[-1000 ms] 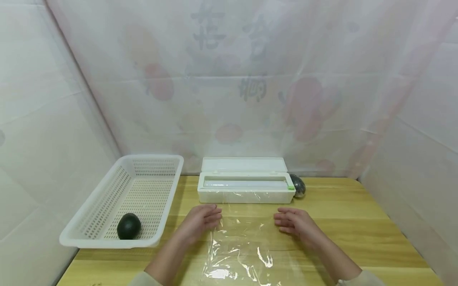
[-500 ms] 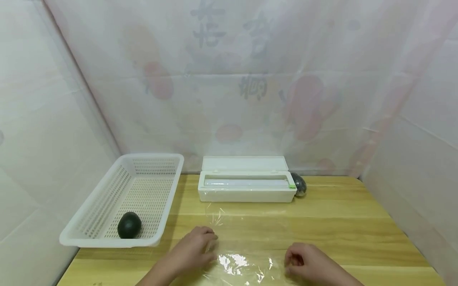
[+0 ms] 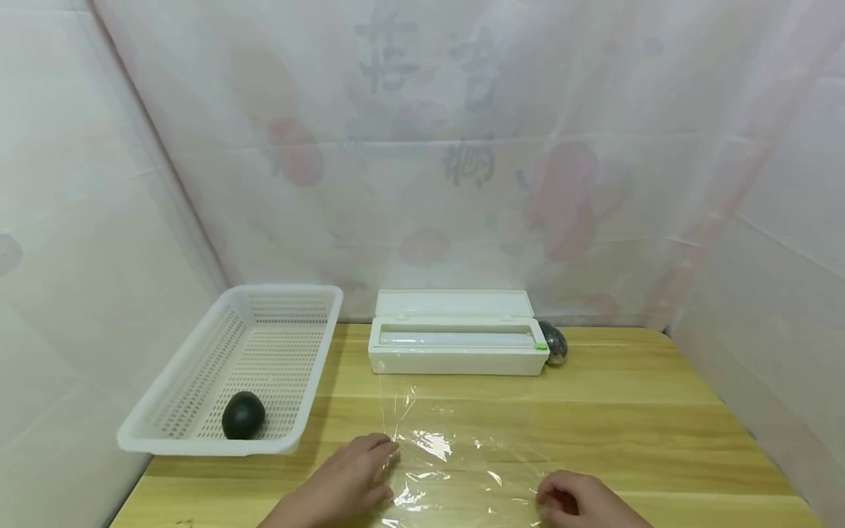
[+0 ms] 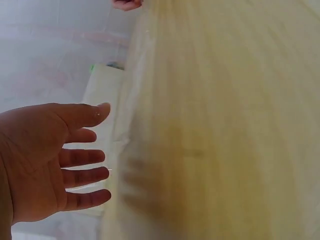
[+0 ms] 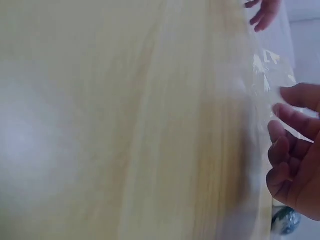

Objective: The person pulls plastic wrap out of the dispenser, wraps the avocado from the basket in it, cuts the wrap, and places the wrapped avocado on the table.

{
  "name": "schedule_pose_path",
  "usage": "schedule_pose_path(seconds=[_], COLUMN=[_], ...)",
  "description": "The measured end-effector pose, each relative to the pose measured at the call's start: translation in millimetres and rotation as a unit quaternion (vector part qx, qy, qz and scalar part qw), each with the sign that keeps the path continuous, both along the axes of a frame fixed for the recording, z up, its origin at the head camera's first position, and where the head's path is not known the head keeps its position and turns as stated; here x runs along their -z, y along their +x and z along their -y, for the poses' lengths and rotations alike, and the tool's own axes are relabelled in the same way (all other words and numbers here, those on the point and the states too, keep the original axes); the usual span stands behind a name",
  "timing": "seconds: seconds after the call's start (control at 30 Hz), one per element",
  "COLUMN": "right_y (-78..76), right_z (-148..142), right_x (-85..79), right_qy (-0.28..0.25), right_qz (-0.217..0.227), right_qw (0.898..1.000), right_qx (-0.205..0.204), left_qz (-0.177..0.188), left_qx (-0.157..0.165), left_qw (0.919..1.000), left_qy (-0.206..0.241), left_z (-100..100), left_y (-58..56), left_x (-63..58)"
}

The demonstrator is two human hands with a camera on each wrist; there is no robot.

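A sheet of clear plastic wrap [image 3: 432,447] stretches over the wooden table from a white wrap dispenser [image 3: 455,362], whose lid [image 3: 455,303] is raised. At the sheet's left edge is my left hand [image 3: 353,477]. In the left wrist view its fingers [image 4: 82,177] are straight and spread, and the palm holds nothing. My right hand [image 3: 581,499] is at the sheet's right edge. Its thumb and forefinger pinch the wrap there, while the other fingers [image 5: 280,172] are curled in.
A white perforated basket [image 3: 317,367] stands at the left with a dark green, round fruit [image 3: 243,416] inside. Beside the dispenser's right end lies a dark round thing in shiny film [image 3: 553,343]. A green slider [image 3: 540,346] sits on the dispenser's rim. Cloth walls [image 3: 422,183] enclose the table.
Both hands have come down from near the dispenser toward the front of the table. The right hand's fingers have curled in, and the glints on the wrap have shifted.
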State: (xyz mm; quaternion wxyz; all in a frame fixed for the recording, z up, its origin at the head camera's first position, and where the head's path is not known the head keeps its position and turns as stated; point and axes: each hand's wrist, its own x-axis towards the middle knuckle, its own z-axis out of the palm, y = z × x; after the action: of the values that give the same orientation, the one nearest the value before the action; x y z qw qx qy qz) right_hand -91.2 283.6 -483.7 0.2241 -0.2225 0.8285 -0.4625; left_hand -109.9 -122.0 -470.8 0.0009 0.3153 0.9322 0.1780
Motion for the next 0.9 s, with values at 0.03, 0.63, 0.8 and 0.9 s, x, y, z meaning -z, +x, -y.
schedule_pose_path(seconds=[0.03, 0.63, 0.8, 0.9], right_y=[1.8, 27.9, 28.1, 27.8], right_z=[-2.5, -23.4, -22.9, -21.5], right_x=[-0.8, 24.8, 26.1, 26.6], right_qy=[-0.009, 0.060, 0.037, 0.032], right_qz=[0.005, -0.151, -0.175, -0.186], right_qw=[1.000, 0.986, 0.984, 0.982], right_qx=[0.004, 0.020, 0.018, 0.016], left_qz=[0.000, 0.050, 0.159, 0.187], left_qx=[-0.003, -0.246, -0.264, -0.265], left_qw=[1.0000, 0.9681, 0.9499, 0.9443], left_qy=[0.004, 0.011, -0.050, -0.058], left_z=[1.2, 153.3, 174.6, 177.0], left_y=[0.9, -41.1, -56.2, -62.9], left_x=[-3.4, -88.9, -71.1, -63.7])
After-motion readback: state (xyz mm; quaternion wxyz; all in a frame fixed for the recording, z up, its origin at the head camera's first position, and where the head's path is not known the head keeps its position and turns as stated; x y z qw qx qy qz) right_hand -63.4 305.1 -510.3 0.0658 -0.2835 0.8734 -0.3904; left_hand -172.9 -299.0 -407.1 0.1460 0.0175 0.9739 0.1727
